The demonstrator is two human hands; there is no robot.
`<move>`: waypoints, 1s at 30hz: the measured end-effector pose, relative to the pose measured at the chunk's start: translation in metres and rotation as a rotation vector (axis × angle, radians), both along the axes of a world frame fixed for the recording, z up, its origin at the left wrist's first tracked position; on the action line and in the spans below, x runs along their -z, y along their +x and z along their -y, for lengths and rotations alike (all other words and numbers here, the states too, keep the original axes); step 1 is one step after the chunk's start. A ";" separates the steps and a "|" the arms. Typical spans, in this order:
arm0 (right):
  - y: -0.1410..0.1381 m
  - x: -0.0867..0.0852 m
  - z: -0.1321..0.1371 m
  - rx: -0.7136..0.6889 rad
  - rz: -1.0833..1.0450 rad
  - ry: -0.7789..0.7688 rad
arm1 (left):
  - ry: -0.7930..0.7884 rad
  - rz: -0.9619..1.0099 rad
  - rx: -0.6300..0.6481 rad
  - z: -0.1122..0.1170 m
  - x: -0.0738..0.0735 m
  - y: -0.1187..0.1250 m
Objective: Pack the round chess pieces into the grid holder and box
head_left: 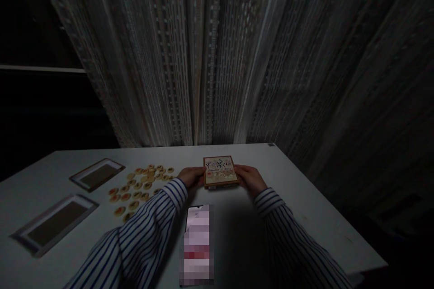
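A small brown box [220, 171] with printed characters on its lid rests on the white table [298, 198], near the far middle. My left hand [191, 176] grips its left side and my right hand [250, 177] grips its right side, fingers curled around the edges. Both arms wear striped sleeves. Several round wooden game pieces [139, 187] lie scattered to the left of my left hand.
A phone [198, 244] with a lit screen lies on the table between my forearms. Two rectangular recessed panels [97, 174] [54, 223] sit in the table at the left. A curtain [217, 54] hangs behind the table. The room is dim.
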State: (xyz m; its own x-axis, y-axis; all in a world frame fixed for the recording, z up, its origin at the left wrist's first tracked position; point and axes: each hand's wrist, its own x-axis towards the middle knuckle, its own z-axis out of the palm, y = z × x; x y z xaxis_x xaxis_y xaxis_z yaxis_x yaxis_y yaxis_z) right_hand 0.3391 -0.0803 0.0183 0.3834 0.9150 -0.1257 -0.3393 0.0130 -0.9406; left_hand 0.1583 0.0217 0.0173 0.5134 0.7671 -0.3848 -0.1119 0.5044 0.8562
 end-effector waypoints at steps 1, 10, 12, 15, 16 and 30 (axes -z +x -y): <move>0.003 -0.001 0.001 0.000 -0.002 -0.003 | 0.005 -0.009 0.001 0.000 0.000 0.003; 0.027 -0.009 0.010 0.025 0.010 0.000 | 0.048 -0.063 -0.012 0.003 -0.005 0.030; 0.035 -0.009 0.010 0.052 0.022 0.001 | 0.052 -0.073 -0.016 0.004 -0.007 0.037; 0.047 -0.007 0.010 0.088 0.051 -0.006 | 0.048 -0.082 -0.018 0.006 -0.008 0.050; 0.051 -0.005 0.010 0.097 0.063 -0.011 | 0.044 -0.082 -0.018 0.007 -0.007 0.055; 0.113 0.017 0.018 0.139 0.307 -0.093 | -0.023 -0.194 0.106 0.011 0.020 0.126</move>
State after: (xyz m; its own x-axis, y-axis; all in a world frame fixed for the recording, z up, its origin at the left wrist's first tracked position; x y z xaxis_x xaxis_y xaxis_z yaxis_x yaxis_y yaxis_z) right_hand 0.4518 -0.0982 0.0013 0.5368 0.8411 -0.0658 -0.0415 -0.0515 -0.9978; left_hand 0.2839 0.0104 -0.0026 0.5056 0.7026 -0.5008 0.1090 0.5238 0.8448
